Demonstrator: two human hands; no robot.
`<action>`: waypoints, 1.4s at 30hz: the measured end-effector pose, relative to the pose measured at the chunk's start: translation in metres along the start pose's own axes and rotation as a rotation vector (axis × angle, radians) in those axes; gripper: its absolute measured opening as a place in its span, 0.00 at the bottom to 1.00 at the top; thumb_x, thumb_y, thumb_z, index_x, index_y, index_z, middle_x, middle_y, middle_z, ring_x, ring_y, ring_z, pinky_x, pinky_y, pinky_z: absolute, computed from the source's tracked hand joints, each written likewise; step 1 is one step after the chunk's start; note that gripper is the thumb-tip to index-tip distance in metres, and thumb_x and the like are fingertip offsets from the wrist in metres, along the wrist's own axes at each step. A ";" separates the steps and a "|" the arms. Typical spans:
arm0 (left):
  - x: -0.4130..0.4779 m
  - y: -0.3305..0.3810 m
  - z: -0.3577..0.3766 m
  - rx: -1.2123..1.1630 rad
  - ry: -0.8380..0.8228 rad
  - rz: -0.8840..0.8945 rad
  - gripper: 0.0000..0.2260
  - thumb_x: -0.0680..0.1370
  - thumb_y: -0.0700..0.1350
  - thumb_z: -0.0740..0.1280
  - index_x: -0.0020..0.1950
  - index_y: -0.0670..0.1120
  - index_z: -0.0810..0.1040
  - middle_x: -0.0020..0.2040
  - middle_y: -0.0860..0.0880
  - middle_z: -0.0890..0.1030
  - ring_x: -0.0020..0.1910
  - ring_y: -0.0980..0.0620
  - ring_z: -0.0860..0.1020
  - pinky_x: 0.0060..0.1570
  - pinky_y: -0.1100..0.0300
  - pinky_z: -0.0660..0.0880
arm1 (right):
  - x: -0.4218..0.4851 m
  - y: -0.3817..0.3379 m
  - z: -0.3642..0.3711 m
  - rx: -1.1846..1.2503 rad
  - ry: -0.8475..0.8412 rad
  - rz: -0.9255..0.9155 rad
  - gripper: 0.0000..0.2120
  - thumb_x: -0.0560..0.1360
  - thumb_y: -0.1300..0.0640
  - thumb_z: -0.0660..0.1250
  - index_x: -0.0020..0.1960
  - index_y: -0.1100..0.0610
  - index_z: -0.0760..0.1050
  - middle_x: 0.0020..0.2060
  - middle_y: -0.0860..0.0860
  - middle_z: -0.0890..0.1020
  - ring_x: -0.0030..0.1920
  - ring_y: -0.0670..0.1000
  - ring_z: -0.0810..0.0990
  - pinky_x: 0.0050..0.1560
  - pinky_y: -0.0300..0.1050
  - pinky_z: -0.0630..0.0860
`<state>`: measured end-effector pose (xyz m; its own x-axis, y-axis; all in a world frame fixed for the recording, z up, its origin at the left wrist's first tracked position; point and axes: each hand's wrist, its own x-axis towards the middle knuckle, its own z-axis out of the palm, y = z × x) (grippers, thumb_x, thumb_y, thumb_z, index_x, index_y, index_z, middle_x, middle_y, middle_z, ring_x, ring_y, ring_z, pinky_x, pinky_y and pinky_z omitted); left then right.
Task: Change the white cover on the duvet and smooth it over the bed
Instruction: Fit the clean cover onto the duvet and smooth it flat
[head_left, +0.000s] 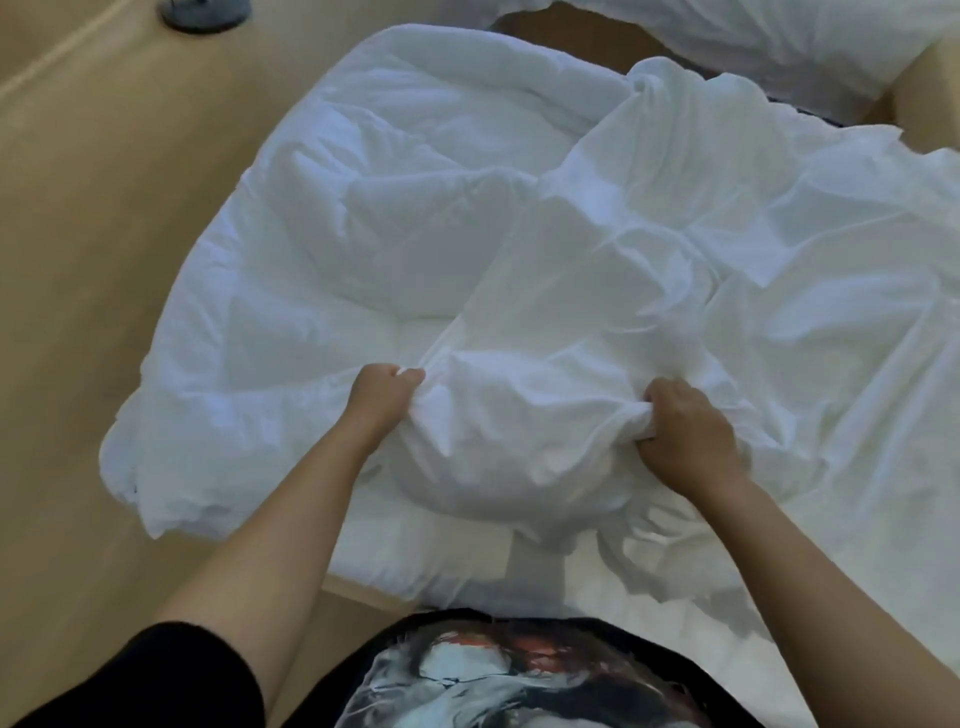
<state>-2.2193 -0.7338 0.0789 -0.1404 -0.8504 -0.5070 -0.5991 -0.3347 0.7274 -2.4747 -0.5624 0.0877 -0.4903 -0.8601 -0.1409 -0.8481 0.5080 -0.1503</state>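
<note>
A puffy white duvet (332, 270) lies crumpled over the left half of the bed and hangs past its left edge. A thinner white cover (727, 270) is spread in wrinkles over the middle and right. Near the bed's front edge, my left hand (382, 397) is closed on a bunched fold of the cover, and my right hand (685, 431) grips another bunch of the same cloth about a forearm's length to the right. Between the two hands the cloth bulges in a rounded lump.
The mattress sheet (649, 618) shows at the front edge of the bed. Tan floor (104, 260) runs along the left side. A grey round base (205, 15) stands on the floor at top left. More white bedding (779, 36) lies at top right.
</note>
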 end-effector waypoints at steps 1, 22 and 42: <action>0.002 -0.002 0.000 -0.070 0.013 -0.045 0.11 0.76 0.45 0.65 0.37 0.39 0.75 0.35 0.42 0.73 0.38 0.47 0.71 0.36 0.57 0.64 | -0.001 -0.003 0.005 -0.053 -0.038 -0.038 0.15 0.68 0.60 0.68 0.53 0.61 0.72 0.48 0.59 0.75 0.50 0.63 0.74 0.43 0.50 0.65; 0.076 -0.048 -0.060 -0.296 0.063 -0.417 0.17 0.77 0.39 0.62 0.65 0.34 0.70 0.61 0.36 0.76 0.54 0.41 0.76 0.49 0.52 0.72 | -0.003 -0.226 0.049 0.313 -0.313 -0.265 0.09 0.73 0.59 0.65 0.50 0.59 0.67 0.49 0.54 0.73 0.48 0.56 0.72 0.42 0.46 0.67; -0.197 0.025 0.301 0.575 -0.443 0.628 0.25 0.76 0.45 0.63 0.73 0.46 0.63 0.70 0.46 0.67 0.69 0.46 0.64 0.68 0.53 0.59 | -0.197 0.178 0.032 0.776 0.046 0.486 0.06 0.77 0.59 0.62 0.52 0.50 0.71 0.49 0.44 0.74 0.50 0.42 0.72 0.44 0.26 0.65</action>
<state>-2.4437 -0.4520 0.0578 -0.7818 -0.5371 -0.3165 -0.5919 0.4799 0.6476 -2.5227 -0.3009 0.0571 -0.7796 -0.5361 -0.3237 -0.1816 0.6882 -0.7024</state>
